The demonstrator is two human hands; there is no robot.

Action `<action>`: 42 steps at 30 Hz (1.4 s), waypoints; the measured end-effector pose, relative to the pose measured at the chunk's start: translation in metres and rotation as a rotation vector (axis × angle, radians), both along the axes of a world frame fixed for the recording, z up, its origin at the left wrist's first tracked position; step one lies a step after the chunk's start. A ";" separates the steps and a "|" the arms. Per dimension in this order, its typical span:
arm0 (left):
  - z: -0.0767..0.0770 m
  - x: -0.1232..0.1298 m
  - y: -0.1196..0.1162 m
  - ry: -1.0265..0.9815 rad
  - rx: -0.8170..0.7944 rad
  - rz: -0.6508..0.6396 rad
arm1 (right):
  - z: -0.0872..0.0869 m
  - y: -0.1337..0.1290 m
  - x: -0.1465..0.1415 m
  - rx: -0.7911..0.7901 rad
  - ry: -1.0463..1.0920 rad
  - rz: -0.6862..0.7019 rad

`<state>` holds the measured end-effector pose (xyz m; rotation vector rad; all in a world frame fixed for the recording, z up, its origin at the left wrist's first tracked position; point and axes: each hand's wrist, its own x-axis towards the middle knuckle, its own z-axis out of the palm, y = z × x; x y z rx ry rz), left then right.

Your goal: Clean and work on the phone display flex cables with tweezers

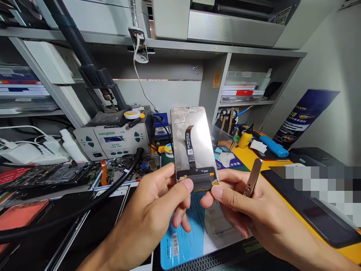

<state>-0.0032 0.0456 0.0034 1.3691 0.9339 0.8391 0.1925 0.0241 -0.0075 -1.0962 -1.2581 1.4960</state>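
Observation:
A phone screen (180,131) is held up in front of me, its silvery metal back facing me. A black flex cable (190,145) with a printed label runs down the middle of that back to a dark strip at the lower edge. My left hand (153,201) grips the lower left, thumb on the dark strip and fingers behind. At the lower right corner my right hand (248,205) pinches the edge between thumb and finger. Metal tweezers (253,178) are also tucked in my right hand, blunt end up; their tips are hidden.
Below the screen lies a blue and white package (170,259). A soldering station (115,141) stands behind to the left, with a thick black hose (113,199) crossing the bench. Circuit boards (115,169) fill a tray. On the right are a dark phone (318,210) and a spray can (301,120).

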 end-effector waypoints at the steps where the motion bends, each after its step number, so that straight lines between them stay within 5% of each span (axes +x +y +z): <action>1: -0.001 0.000 0.000 -0.010 -0.004 0.004 | -0.001 0.000 0.000 0.003 -0.005 -0.004; 42: 0.001 0.002 -0.007 -0.023 0.037 0.051 | 0.000 0.002 -0.001 0.066 0.016 0.047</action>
